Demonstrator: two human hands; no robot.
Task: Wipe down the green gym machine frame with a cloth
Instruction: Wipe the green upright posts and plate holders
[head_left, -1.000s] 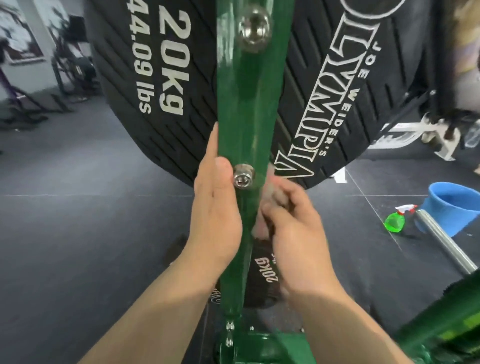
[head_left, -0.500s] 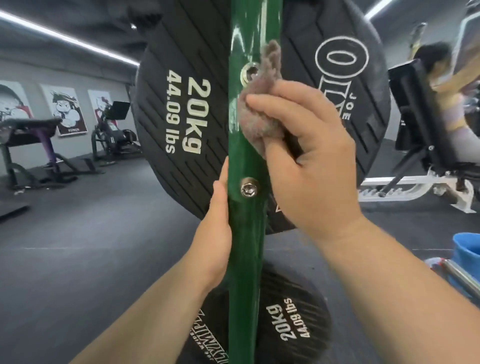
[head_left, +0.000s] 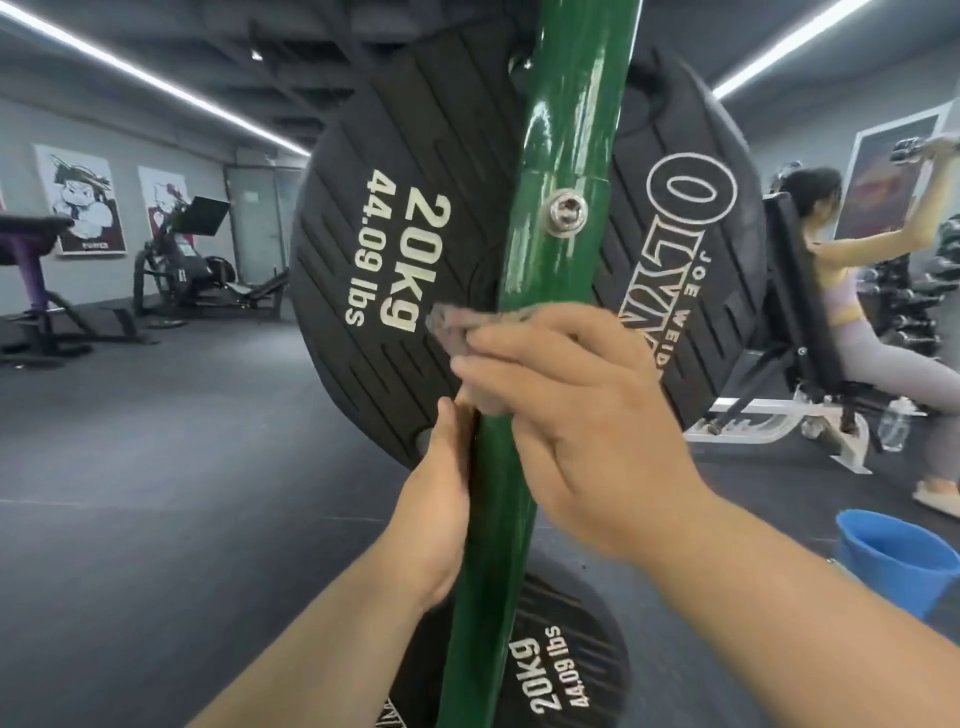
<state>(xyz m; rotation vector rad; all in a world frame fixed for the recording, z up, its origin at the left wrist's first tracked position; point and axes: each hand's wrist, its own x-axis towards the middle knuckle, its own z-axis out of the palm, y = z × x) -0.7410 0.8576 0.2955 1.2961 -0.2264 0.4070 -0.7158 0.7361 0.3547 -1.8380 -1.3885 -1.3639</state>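
A: Right hand (head_left: 582, 431) first. Clenched or slack?

B: Clenched. Held a bunched grey cloth (head_left: 457, 325) pinched under curled fingers and pressed to the face of the green frame post (head_left: 566, 130), with a corner of the fabric poking out on the left.

A: And the left hand (head_left: 441, 499)?

B: Lay along the post's left edge, just below the cloth, touching the paint. Impossible to say whether the fingers wrapped round behind: hidden by the steel.

A: Handling, at a guess?

B: Judged soft, light and limp for the cloth, so best kept wadded in the palm, not trailing. Judged rigid and fixed for the post: glossy, streaked with glare, probably slick under a damp rag. Best steadied by its plain edges, clear of the bolt (head_left: 569, 210) standing proud higher up, where the fabric could snag.

A: Around the post?

B: Stood nearly upright through the middle of the view, with a black 20kg plate (head_left: 395, 208) close behind it and a second plate (head_left: 561, 670) lower down. Caught a blue bucket (head_left: 893, 556) on the dark floor (head_left: 156, 493) to the right, well apart, and beyond it a person (head_left: 852, 291) seated at another machine.
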